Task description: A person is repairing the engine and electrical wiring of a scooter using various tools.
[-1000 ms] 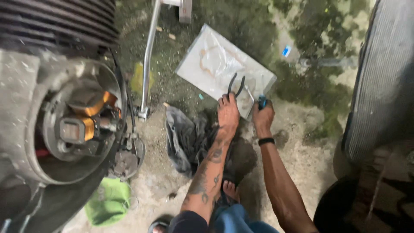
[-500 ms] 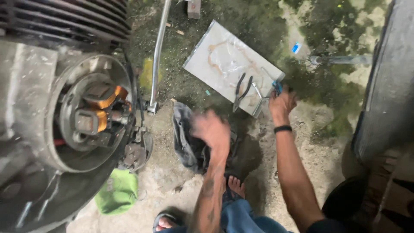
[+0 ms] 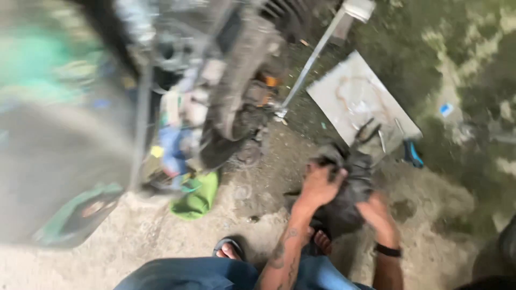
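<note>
Both hands on the dark rag [image 3: 352,185], low on the ground just off the near corner of the grey board [image 3: 361,99]. Left hand [image 3: 318,185] clamped on the rag's left upper edge, fingers curled into the cloth. Right hand [image 3: 379,212] pressed to its lower right side, a black band at the wrist; grip there blurred, cannot tell how tight. Hands close together, only the bunched cloth between them.

Rag crumpled into a lump, long axis roughly upright in view, running from the board's near corner down toward the sandalled feet [image 3: 231,249]. No clear end pointing anywhere.

No readable labels. Small blue scrap [image 3: 445,109] flat on the ground well right of the board's right edge. Board itself a pale tilted rectangle, faint ring stain near its middle, pliers [image 3: 366,131] lying at its near edge. Blue-handled tool [image 3: 413,153] on the ground just beside that near corner.

Green cloth [image 3: 196,197] heaped left of the hands, under the motorcycle engine [image 3: 242,91]. Metal rod [image 3: 309,64] slanting from the top down to the engine's right side. Everything at left smeared with blur.
</note>
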